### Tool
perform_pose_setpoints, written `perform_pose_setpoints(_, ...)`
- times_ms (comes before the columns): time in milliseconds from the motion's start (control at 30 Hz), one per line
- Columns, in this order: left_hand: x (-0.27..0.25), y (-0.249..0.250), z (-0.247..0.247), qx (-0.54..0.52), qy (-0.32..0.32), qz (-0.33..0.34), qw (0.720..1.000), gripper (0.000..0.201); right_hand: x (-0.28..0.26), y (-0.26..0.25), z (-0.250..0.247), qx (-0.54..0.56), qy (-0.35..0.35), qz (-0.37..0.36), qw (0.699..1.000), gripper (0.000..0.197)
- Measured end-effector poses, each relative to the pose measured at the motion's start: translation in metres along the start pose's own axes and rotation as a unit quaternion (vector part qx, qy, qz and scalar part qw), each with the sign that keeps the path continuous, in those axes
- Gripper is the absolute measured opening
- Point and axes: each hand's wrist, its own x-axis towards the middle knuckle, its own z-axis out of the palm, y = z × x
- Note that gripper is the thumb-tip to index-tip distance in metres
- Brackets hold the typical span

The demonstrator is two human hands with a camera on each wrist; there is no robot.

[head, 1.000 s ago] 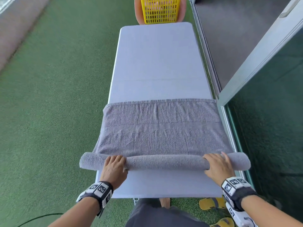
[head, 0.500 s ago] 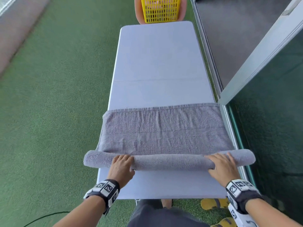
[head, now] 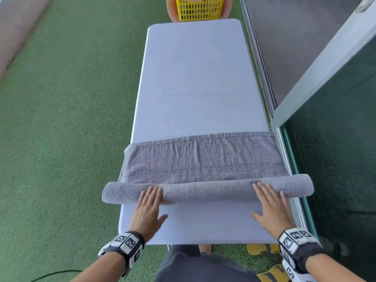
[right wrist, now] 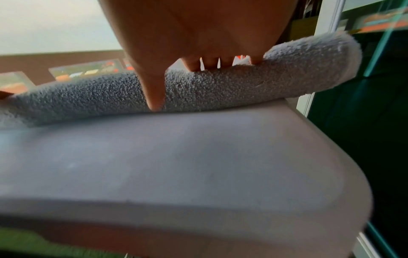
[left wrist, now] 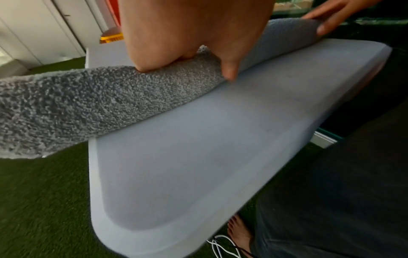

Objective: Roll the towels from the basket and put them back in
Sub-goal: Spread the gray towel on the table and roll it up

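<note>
A grey towel [head: 203, 157] lies across the near part of the long white table [head: 195, 78]. Its near portion is wound into a thick roll [head: 207, 189] [left wrist: 88, 101] [right wrist: 220, 87] whose two ends overhang the table's sides. My left hand [head: 149, 202] [left wrist: 194, 43] lies flat with straight fingers on the roll's left part. My right hand [head: 270, 202] [right wrist: 198, 43] presses the right part the same way, thumb down against the near face. The yellow basket [head: 200, 8] stands on an orange seat beyond the far end of the table.
Green artificial turf [head: 61, 119] runs along the left side. A sliding glass door with a metal frame [head: 325, 68] runs close along the table's right edge. Yellow slippers [head: 262, 248] and a bare foot sit below the near edge, with cables [left wrist: 223, 247] on the turf.
The roll has travelled away from me and grown thicker, leaving less flat towel. Both hands went from curled over the roll to flat with straight fingers on it.
</note>
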Motion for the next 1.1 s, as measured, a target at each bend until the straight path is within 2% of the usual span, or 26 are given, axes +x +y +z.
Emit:
perform_pose_setpoints(33,0.0,0.001,-0.001,0.006,-0.004,0.0,1.0,0.089,-0.001,0.001,0.002,-0.007,-0.004,-0.002,1.0,0.101)
perform_pose_setpoints(67,0.002,0.0,-0.002,0.006,0.011,-0.004,1.0,0.081,0.001,0.003,0.002,-0.013,0.004,0.003,1.0,0.096)
perform_pose_setpoints(200,0.029,-0.005,-0.025,-0.014,0.066,0.02,0.998,0.033,0.028,0.004,-0.025,-0.04,-0.025,0.032,0.998,0.048)
perform_pose_setpoints(233,0.036,-0.008,-0.031,-0.018,0.071,0.031,0.997,0.029,0.039,0.005,-0.034,-0.035,-0.033,0.027,0.998,0.04)
perform_pose_setpoints(267,0.042,-0.012,-0.037,-0.025,0.07,0.033,0.997,0.038,0.049,0.006,-0.042,-0.012,-0.04,0.028,0.999,0.037)
perform_pose_setpoints(333,0.053,-0.016,-0.041,-0.035,0.071,0.01,0.997,0.056,0.065,0.007,-0.054,0.034,-0.043,0.045,0.998,0.043)
perform_pose_setpoints(400,0.054,-0.017,-0.039,-0.037,0.033,-0.006,0.999,0.065,0.07,0.007,-0.055,0.053,-0.024,0.051,0.997,0.054)
perform_pose_setpoints(500,0.042,-0.017,-0.028,-0.007,0.016,0.017,1.0,0.081,0.055,0.004,-0.041,0.012,-0.05,0.022,0.998,0.073)
perform_pose_setpoints(533,0.039,-0.017,-0.026,-0.003,0.024,0.025,0.999,0.074,0.048,0.003,-0.035,-0.008,-0.052,0.014,0.998,0.071)
perform_pose_setpoints(667,0.042,-0.018,-0.036,0.015,0.042,0.018,0.999,0.027,0.043,0.004,-0.034,-0.014,-0.059,0.012,0.998,0.039)
perform_pose_setpoints(733,0.05,-0.02,-0.044,-0.003,0.067,0.021,0.997,0.035,0.051,0.007,-0.041,-0.007,-0.055,0.016,0.998,0.041)
perform_pose_setpoints(833,0.06,-0.019,-0.047,-0.028,0.092,-0.006,0.995,0.05,0.055,0.011,-0.043,0.038,0.017,0.024,0.999,0.056)
perform_pose_setpoints(967,0.05,-0.019,-0.034,-0.008,0.047,0.046,0.998,0.068,0.038,0.01,-0.03,0.013,-0.035,0.002,0.999,0.072)
perform_pose_setpoints(1033,0.047,-0.019,-0.034,-0.002,0.027,0.038,0.999,0.06,0.034,0.01,-0.024,-0.005,-0.036,-0.002,0.999,0.066)
perform_pose_setpoints(1100,0.053,-0.019,-0.039,0.004,0.036,0.039,0.999,0.038,0.041,0.012,-0.028,-0.015,-0.037,-0.002,0.999,0.054)
